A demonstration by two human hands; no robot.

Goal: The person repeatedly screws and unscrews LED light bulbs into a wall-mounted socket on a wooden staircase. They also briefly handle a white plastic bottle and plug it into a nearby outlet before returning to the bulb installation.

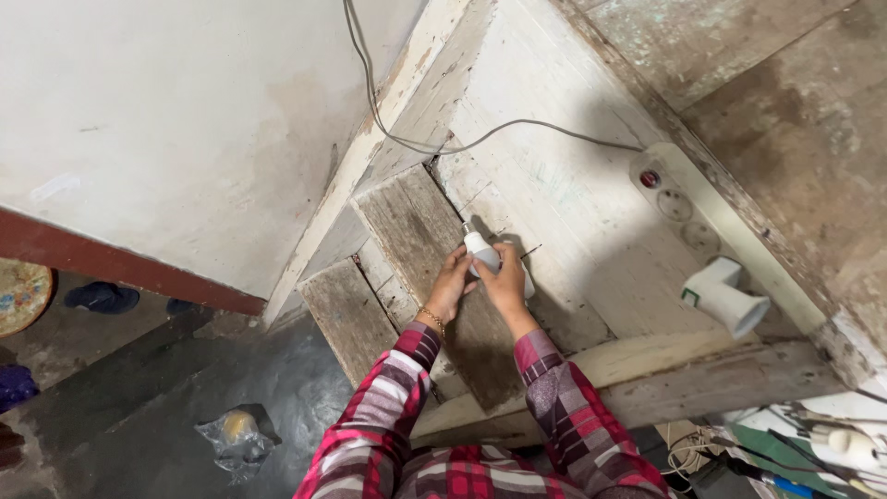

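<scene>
A: Item one: white bulb-shaped lamp part, held against the whitewashed plank wall, a little past centre toward 12 o'clock.

B: Holders?

A: Left hand, fingers curled round its lower side from 8 o'clock, a thin bracelet at the wrist. Right hand, closed on the body from 4 o'clock. Both grip it; neither is open. Red plaid sleeves run down to 6 o'clock.

B: Step in hand?

A: Judged as fitting or turning the part at the wall. Its narrow end points to 11 o'clock. Whether it sits in a socket I cannot tell; the hands cover the joint.

B: Surroundings?

A: Grey cable dropping from 12 o'clock, running across to a white power strip at 2 o'clock. White funnel-like fitting at 3 o'clock, just below the strip. Bare grey boards beside the hands at 10 o'clock.

B: Next move calls for?

A: Likely a steady grip with one hand while the other twists, keeping the part square to the wall.
</scene>
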